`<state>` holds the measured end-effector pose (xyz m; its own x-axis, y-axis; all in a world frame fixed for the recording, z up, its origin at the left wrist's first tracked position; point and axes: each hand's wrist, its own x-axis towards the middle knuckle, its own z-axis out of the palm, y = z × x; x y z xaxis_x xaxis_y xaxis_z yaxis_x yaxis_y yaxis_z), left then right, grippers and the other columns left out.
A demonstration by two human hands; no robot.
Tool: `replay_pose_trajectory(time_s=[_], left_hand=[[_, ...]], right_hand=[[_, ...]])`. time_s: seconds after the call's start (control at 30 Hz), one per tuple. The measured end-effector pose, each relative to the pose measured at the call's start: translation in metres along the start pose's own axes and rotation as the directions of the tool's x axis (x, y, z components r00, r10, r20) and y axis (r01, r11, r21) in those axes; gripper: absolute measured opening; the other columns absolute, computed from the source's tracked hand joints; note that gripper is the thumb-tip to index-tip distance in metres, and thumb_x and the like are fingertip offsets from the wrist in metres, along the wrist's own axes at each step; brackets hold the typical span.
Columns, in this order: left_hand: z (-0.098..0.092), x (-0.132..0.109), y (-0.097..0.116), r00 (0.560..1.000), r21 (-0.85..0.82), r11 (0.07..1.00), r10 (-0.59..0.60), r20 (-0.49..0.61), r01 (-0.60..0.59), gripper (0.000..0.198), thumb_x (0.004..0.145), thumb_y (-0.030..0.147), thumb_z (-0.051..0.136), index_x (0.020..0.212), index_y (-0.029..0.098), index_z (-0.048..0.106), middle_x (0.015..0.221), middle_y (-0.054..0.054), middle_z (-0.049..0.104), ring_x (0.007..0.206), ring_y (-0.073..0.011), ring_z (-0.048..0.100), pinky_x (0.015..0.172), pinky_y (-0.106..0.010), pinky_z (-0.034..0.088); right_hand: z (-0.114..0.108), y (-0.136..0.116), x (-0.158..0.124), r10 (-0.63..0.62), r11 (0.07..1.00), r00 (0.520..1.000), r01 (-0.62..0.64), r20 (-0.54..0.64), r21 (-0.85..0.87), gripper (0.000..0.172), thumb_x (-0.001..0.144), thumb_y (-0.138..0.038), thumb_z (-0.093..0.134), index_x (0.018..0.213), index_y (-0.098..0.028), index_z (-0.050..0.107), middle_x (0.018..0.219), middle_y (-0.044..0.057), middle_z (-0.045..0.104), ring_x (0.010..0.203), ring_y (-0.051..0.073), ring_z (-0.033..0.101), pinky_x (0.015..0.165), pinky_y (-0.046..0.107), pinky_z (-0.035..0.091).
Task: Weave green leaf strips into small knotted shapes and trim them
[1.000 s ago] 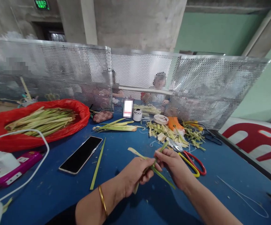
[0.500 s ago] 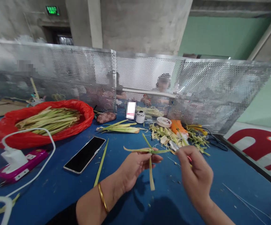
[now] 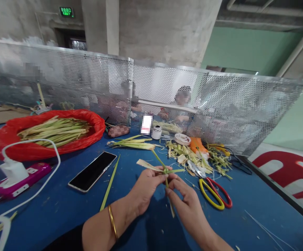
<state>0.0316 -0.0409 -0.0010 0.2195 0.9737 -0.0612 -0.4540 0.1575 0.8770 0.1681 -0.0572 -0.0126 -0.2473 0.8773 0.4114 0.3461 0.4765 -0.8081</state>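
Between both hands is a cross-shaped piece of woven green leaf strips point(image 3: 160, 158), its ends sticking out in several directions. My left hand point(image 3: 147, 183) pinches it near the knot, thumb on top. The fingers of my right hand point(image 3: 184, 195) close on the strip that hangs down toward me. Scissors point(image 3: 211, 192) with one yellow and one red handle lie just right of my right hand, their blades resting against leaf scraps point(image 3: 183, 153). Left of my left wrist, a single long green leaf strip point(image 3: 110, 183) lies flat on the blue table point(image 3: 130, 226).
A red plastic bag point(image 3: 88, 148) full of leaf strips, a phone point(image 3: 92, 171) and a purple power strip point(image 3: 20, 181) with a white cable are at left. Behind my hands lie more leaf stalks point(image 3: 134, 143) and a tape roll point(image 3: 182, 139). A perforated metal screen point(image 3: 156, 76) stands across the back, people beyond it.
My right hand has let go of the scissors, which now lie on the table. It has moved left to the leaf piece and taken hold of the hanging strip.
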Motion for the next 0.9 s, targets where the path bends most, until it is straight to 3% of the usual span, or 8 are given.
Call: replay_pose_trajectory(time_s=[0.1,0.2,0.3,0.4,0.47,0.57,0.73,0.9], left_hand=[[-0.002,0.002,-0.002,0.999,-0.004,0.999,0.04,0.03,-0.04,0.016,0.072,0.022,0.072,0.084,0.012,0.072,0.098,-0.009,0.071,0.097,-0.0187,0.062,0.092,-0.027,0.041],[-0.003,0.002,-0.001,1.0,-0.046,0.999,0.009,0.027,-0.008,0.015,0.071,0.021,0.073,0.083,0.011,0.071,0.094,-0.009,0.07,0.088,-0.0165,0.062,0.088,-0.027,0.043],[-0.003,0.002,0.003,0.998,-0.063,0.996,-0.058,0.02,0.059,0.023,0.07,0.02,0.073,0.092,0.012,0.069,0.079,-0.005,0.068,0.073,-0.0134,0.062,0.08,-0.028,0.047],[-0.004,0.001,0.009,0.994,-0.047,0.994,-0.095,0.053,0.098,0.025,0.07,0.016,0.068,0.095,0.012,0.068,0.071,-0.001,0.063,0.062,-0.0104,0.057,0.07,-0.027,0.047],[-0.004,0.0,0.01,0.991,-0.029,0.993,-0.112,0.073,0.114,0.025,0.069,0.016,0.066,0.094,0.012,0.068,0.066,0.001,0.059,0.055,-0.0083,0.051,0.062,-0.025,0.044],[-0.002,-0.002,0.009,0.993,0.063,0.993,-0.105,0.052,0.102,0.027,0.068,0.023,0.069,0.092,0.012,0.067,0.057,0.005,0.05,0.047,-0.0056,0.039,0.049,-0.02,0.032],[0.002,0.0,0.005,0.994,0.256,0.966,-0.016,-0.104,0.043,0.026,0.067,0.034,0.074,0.078,0.013,0.062,0.055,0.006,0.049,0.046,-0.0042,0.033,0.045,-0.021,0.021],[-0.001,0.002,0.01,0.995,0.32,0.947,0.022,-0.099,0.011,0.025,0.069,0.036,0.072,0.075,0.014,0.061,0.052,0.007,0.048,0.043,-0.004,0.028,0.044,-0.022,0.018]], right_hand=[[-0.001,-0.002,0.0,-0.049,0.999,0.998,0.049,0.03,-0.014,0.023,0.085,-0.018,0.048,0.062,-0.021,0.045,0.077,0.002,0.054,0.078,0.017,0.054,0.069,0.026,0.042],[-0.006,-0.004,0.0,-0.136,0.978,0.989,0.145,0.065,-0.153,0.022,0.088,-0.018,0.048,0.066,-0.021,0.048,0.075,0.001,0.055,0.074,0.017,0.053,0.067,0.027,0.04],[-0.018,-0.002,0.004,-0.244,0.927,0.966,0.206,-0.086,-0.314,0.02,0.092,-0.023,0.047,0.073,-0.021,0.052,0.074,0.002,0.056,0.072,0.018,0.053,0.068,0.029,0.039],[-0.028,0.004,0.01,-0.263,0.894,0.936,0.145,-0.235,-0.425,0.012,0.092,-0.03,0.05,0.09,-0.021,0.058,0.094,0.007,0.061,0.09,0.023,0.056,0.077,0.032,0.041],[-0.029,0.009,0.013,-0.215,0.882,0.965,0.127,-0.148,-0.455,0.013,0.092,-0.033,0.052,0.094,-0.023,0.059,0.096,0.006,0.064,0.092,0.023,0.058,0.079,0.033,0.04],[-0.021,0.013,0.012,-0.195,0.867,0.981,0.172,0.001,-0.468,0.018,0.094,-0.03,0.049,0.079,-0.022,0.057,0.074,0.001,0.064,0.074,0.019,0.058,0.076,0.031,0.038],[-0.013,0.004,0.005,-0.311,0.755,0.948,0.289,0.067,-0.589,0.03,0.096,-0.02,0.041,0.067,-0.02,0.049,0.06,-0.001,0.055,0.059,0.015,0.049,0.072,0.031,0.033],[-0.02,-0.006,0.003,-0.258,0.801,0.964,0.253,0.068,-0.543,0.034,0.095,-0.021,0.041,0.062,-0.02,0.046,0.056,-0.002,0.053,0.056,0.013,0.048,0.069,0.028,0.033]])
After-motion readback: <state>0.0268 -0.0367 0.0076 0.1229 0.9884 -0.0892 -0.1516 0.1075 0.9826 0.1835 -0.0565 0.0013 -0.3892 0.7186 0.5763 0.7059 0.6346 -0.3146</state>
